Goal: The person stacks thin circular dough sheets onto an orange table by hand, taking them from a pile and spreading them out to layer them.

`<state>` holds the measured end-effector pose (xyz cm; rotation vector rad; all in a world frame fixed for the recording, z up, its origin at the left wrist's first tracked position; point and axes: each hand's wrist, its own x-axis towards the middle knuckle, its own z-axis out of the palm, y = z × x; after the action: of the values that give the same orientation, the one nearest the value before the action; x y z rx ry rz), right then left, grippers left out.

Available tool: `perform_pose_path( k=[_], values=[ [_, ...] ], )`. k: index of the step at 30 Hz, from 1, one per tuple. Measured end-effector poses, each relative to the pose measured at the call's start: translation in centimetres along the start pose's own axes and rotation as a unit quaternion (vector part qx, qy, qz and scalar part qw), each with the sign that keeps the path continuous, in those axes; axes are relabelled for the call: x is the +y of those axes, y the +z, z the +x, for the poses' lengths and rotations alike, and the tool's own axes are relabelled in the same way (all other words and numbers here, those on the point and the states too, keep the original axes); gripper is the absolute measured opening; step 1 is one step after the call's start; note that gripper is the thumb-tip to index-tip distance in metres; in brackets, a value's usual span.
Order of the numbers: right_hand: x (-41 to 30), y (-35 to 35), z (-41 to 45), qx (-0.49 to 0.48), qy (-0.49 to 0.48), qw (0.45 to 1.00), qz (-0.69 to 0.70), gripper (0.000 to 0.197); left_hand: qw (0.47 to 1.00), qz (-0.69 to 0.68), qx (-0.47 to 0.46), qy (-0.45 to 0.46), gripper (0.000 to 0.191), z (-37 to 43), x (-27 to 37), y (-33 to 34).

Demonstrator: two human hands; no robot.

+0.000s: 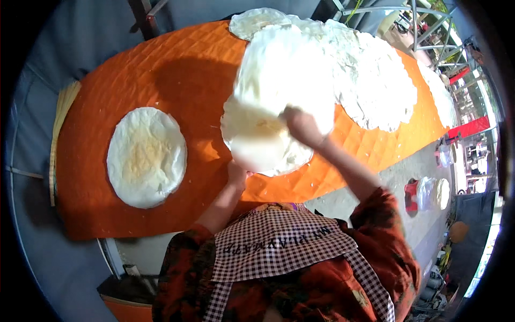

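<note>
Before me, thin round white sheets, like flatbreads or wafers, lie on an orange cloth-covered table. My left hand [238, 175] is at the near edge of a round white sheet [257, 151] with a pale brown middle; its fingertips are partly hidden by the sheet. My right hand [301, 124] is over the right side of that sheet, blurred, with the fingers curled; whether it pinches an edge is unclear. Beyond it lies a brightly lit white sheet [281, 68]. One separate round sheet [147, 157], browned in the middle, lies flat on the left.
A wide heap of white sheets [370, 80] covers the table's far right. The orange table cover [201, 84] has a curved-looking edge. Bundled pale strips [61, 129] stand at the left end. Metal frames [436, 46] are at the upper right, and a red object [411, 196] is on the floor.
</note>
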<state>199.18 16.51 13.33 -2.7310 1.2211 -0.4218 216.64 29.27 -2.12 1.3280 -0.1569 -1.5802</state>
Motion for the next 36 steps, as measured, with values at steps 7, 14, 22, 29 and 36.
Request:
perform_pose_path(
  k=[7, 14, 22, 29, 36],
  values=[
    [-1.0, 7.6, -2.9, 0.001, -0.053, 0.999, 0.006, 0.007, 0.998, -0.013, -0.024, 0.049, 0.021, -1.5, 0.5, -0.1],
    [-5.3, 11.0, -7.6, -0.078, -0.021, 0.994, -0.066, 0.02, 0.999, -0.018, -0.036, 0.028, 0.028, -1.7, 1.3, 0.9],
    [-0.5, 11.8, -7.7, -0.035, -0.014, 0.998, 0.043, 0.022, 0.983, -0.099, -0.152, 0.039, 0.026, -2.1, 2.2, 1.3],
    [-3.4, -14.2, 5.5, -0.013, -0.025, 0.987, 0.159, 0.022, 0.977, -0.145, -0.097, 0.126, 0.064, -0.4, 3.8, -4.1],
    [8.7, -10.4, 5.4, -0.048, 0.186, 0.834, 0.518, 0.028, 0.948, -0.203, -0.206, 0.135, 0.066, -1.3, 7.4, -3.3]
  ],
)
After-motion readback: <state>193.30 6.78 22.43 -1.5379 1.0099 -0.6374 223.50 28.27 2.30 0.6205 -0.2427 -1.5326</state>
